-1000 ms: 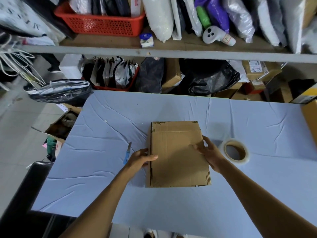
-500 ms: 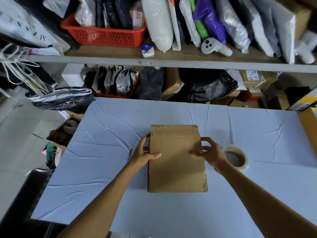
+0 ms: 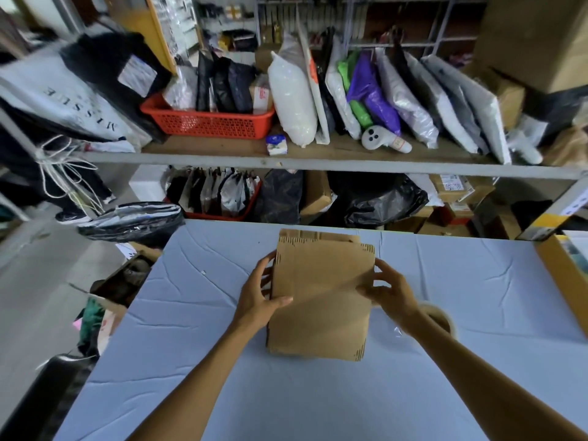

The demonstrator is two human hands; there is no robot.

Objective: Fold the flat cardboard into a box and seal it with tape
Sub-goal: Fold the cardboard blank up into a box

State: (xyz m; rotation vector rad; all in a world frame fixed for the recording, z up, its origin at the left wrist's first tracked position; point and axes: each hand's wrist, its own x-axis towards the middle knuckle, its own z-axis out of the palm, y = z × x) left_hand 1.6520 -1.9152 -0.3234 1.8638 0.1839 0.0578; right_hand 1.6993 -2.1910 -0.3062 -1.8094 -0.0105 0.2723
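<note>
since a second ago the cardboard has come up off the table: it lay flat then, and now its far end is raised and tipped toward the person, with a second flap layer showing behind its 12 o'clock edge. both hands have slid up its sides toward that far end, and the view has tilted up to take in more of the shelf.

the left hand grips the cardboard's 9 o'clock edge, thumb laid across the front face and fingers wrapped behind the edge. the right hand pinches the 3 o'clock edge, thumb on the face and fingers curled at the rim. the cardboard stands over the middle of the table; its 6 o'clock edge sits low by the blue cloth, and whether it touches cannot be told.

the tape roll lies on the table at 3 o'clock from the cardboard, partly hidden behind the right wrist. at 12 o'clock the shelf carries a red basket of packets, standing plastic bags and a white controller. at 10 o'clock, by the table's far corner, lies a shiny black bag.
</note>
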